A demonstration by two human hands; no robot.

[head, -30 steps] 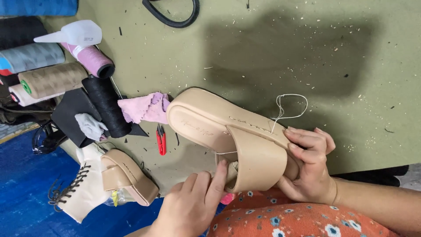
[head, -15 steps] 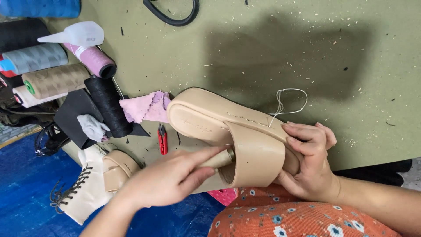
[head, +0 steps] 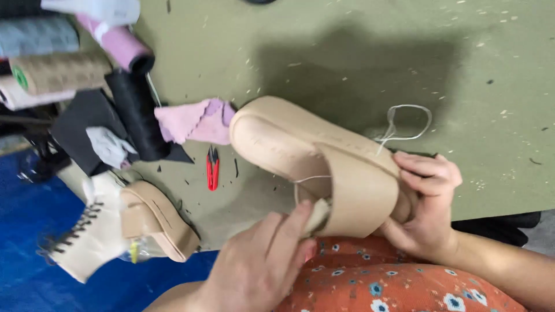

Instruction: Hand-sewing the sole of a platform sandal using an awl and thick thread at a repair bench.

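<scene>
- Right hand [head: 425, 202]: closed round the heel end of a beige platform sandal [head: 306, 153], fingers folded over the top edge, holding it tilted above the near edge of the green surface [head: 347, 52].
- Left hand [head: 260, 266]: thumb and fingers pinched together on the near edge of the wide strap [head: 358, 193], where strap meets sole.
- A pale thread [head: 404, 124] loops off the sandal's far side onto the surface; a second run shows near the pinch. No needle discernible.
- Judgement: step in hand looks like hand-stitching or finishing the strap-to-sole join. Next move would call for a steady hold at the heel and a fine pinch pulling the thread taut without puckering the strap.
- Count, outward to the left:
  - sandals: one held; a second beige sole [head: 159, 222] lies on the near left beside a white laced boot [head: 87, 234].
  - red thread snips [head: 213, 169]: one.
  - pink cloth scrap [head: 193, 120]: one.
  - thread cones [head: 63, 72] at far left: at least five, some cropped.
</scene>
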